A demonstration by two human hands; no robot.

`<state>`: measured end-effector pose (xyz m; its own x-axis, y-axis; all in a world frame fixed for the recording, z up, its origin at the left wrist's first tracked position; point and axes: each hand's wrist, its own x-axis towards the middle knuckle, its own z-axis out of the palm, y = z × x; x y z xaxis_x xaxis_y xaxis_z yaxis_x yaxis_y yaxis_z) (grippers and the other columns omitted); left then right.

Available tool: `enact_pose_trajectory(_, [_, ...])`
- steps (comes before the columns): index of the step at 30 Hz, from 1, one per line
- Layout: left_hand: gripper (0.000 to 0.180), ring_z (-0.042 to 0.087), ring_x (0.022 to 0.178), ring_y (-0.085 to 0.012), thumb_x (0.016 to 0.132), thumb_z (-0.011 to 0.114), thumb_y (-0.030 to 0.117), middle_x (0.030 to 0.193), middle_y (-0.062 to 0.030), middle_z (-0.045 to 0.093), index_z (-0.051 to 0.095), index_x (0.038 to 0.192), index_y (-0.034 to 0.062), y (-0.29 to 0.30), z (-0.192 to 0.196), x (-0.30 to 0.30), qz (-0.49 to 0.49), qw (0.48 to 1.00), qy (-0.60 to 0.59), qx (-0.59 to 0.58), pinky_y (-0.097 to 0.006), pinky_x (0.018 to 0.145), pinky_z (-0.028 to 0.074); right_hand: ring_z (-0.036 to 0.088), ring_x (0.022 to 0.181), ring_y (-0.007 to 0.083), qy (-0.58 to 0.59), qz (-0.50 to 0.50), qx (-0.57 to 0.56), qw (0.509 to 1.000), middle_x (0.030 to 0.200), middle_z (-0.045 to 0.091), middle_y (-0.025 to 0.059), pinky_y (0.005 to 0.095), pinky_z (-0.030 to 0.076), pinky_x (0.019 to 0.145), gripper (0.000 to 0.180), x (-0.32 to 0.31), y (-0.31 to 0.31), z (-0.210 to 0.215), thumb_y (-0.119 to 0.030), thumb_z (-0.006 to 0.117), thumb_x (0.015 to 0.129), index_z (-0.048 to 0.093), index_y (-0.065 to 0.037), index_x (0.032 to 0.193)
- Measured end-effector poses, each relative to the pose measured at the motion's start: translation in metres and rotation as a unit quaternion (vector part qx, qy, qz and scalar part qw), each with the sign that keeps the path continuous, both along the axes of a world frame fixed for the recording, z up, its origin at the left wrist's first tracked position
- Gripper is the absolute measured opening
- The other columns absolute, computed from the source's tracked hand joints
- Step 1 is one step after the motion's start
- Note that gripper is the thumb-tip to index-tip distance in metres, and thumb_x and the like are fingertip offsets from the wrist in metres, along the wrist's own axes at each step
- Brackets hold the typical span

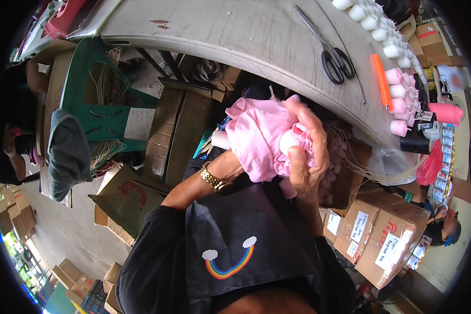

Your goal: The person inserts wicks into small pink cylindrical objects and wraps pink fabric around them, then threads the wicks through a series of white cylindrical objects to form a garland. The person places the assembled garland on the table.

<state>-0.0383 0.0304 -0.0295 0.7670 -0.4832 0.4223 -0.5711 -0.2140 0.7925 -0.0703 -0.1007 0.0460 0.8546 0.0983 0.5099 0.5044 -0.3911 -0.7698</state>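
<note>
A pink cloth [256, 133] is bunched up in front of my chest. My right hand [313, 146] is closed round its right side, the thumb on a pale pink candle [290, 140] that shows among the folds. My left hand [233, 163] goes in under the cloth from the lower left, so its fingers are hidden. A gold wristwatch [212, 178] is on that wrist. Just beside it, at the cloth's left edge, a whitish candle [221, 139] sticks out. More pink candles [327, 180] lie in a brown carton to the right of my right hand.
Black-handled scissors [334, 60], an orange knife [382, 81], rows of white candles [380, 34] and pink candles [400, 97] occupy the grey table [209, 31] ahead. A green chair [104, 123] with a grey towel [68, 152] stands left. Taped cartons [377, 235] are stacked right.
</note>
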Motion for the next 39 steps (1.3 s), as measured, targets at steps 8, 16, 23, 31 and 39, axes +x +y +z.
enact_pose_trajectory(8, [0.041,0.057,0.095,-0.0251,0.082,0.063,0.032,0.106,-0.0097,0.06,0.058,0.117,0.0114,0.0,0.014,0.015,-0.033,0.984,0.141,0.106,-0.037,0.081,0.043,0.059,0.096,0.0188,0.119,-0.053,0.241,0.962,0.105,0.062,0.0135,0.0308,0.046,0.088,0.03,0.013,-0.006,-0.015,-0.021,0.041,0.102,0.058,0.001,0.113])
enact_pose_trajectory(16, [0.051,0.054,0.057,-0.0211,0.073,0.065,0.052,0.06,-0.0108,0.055,0.059,0.074,0.0017,-0.013,0.067,0.036,0.016,0.977,0.211,-0.031,-0.036,0.052,0.041,0.055,0.111,0.0296,0.021,-0.07,-0.092,0.993,0.125,0.052,0.0181,0.0386,0.043,0.096,0.038,-0.001,-0.035,0.006,-0.009,0.064,0.083,0.057,0.0,0.119])
enact_pose_trajectory(23, [0.049,0.053,0.059,-0.0247,0.076,0.062,0.053,0.064,-0.0105,0.054,0.059,0.076,0.0047,-0.037,0.018,0.031,0.07,0.997,0.04,-0.001,-0.039,0.055,0.041,0.056,0.104,0.0226,0.08,-0.114,0.01,0.99,0.114,0.055,0.012,0.0328,0.044,0.092,0.044,-0.006,-0.022,-0.02,-0.01,0.074,0.076,0.058,0.0,0.116])
enact_pose_trajectory(31, [0.032,0.059,0.102,-0.028,0.085,0.057,0.028,0.104,-0.0135,0.063,0.061,0.107,0.0054,-0.029,0.007,0.037,-0.026,0.934,-0.086,0.346,-0.04,0.088,0.046,0.056,0.093,0.0126,0.173,-0.236,0.206,0.934,0.101,0.061,0.0058,0.0267,0.047,0.08,0.028,-0.004,-0.073,-0.034,-0.016,0.07,0.087,0.059,0.0,0.106])
enact_pose_trajectory(39, [0.025,0.065,0.07,-0.0206,0.064,0.075,0.024,0.076,-0.0021,0.067,0.068,0.083,0.0103,-0.02,0.083,0.055,-0.262,0.912,0.024,0.314,-0.032,0.06,0.051,0.056,0.102,0.0193,0.179,-0.286,0.061,0.94,0.116,0.056,0.0101,0.0315,0.051,0.085,0.039,-0.016,-0.094,-0.012,-0.014,0.074,0.082,0.057,0.002,0.113])
